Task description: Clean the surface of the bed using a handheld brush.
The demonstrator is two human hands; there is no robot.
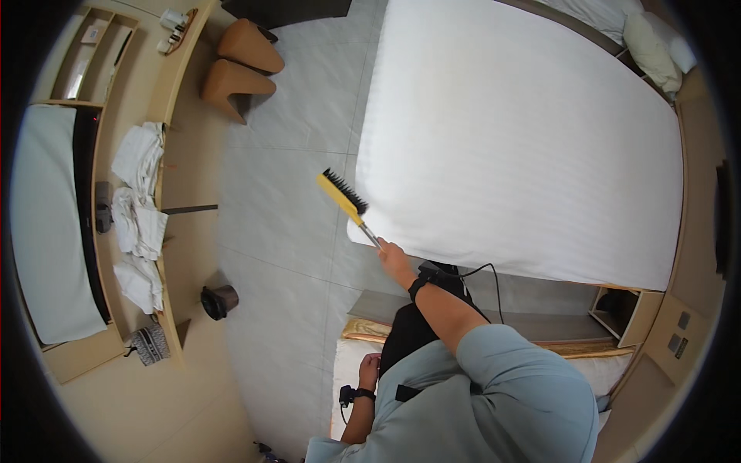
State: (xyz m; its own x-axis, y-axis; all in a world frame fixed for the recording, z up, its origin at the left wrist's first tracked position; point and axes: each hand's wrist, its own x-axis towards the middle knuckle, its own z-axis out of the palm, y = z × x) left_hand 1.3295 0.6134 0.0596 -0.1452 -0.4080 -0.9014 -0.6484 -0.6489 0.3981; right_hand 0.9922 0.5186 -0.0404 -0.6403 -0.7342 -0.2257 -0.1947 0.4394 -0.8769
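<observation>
My right hand point(392, 256) grips the metal handle of a long yellow brush point(337, 193) with black bristles, which I hold out over the left edge of a bed point(517, 139) covered in a smooth white sheet. The brush head is angled up toward the upper left. My left hand point(369, 369) hangs low beside my dark-clad leg, near a second white bed surface point(347, 370); its fingers are too hidden to read.
A wooden desk point(185, 46) along the left wall holds folded white linens point(139, 154) and a patterned bag point(150, 343). Two brown chairs point(243, 54), a dark bin point(220, 297), grey tiled floor point(278, 201) and an open wooden bedside shelf point(629, 316) surround me.
</observation>
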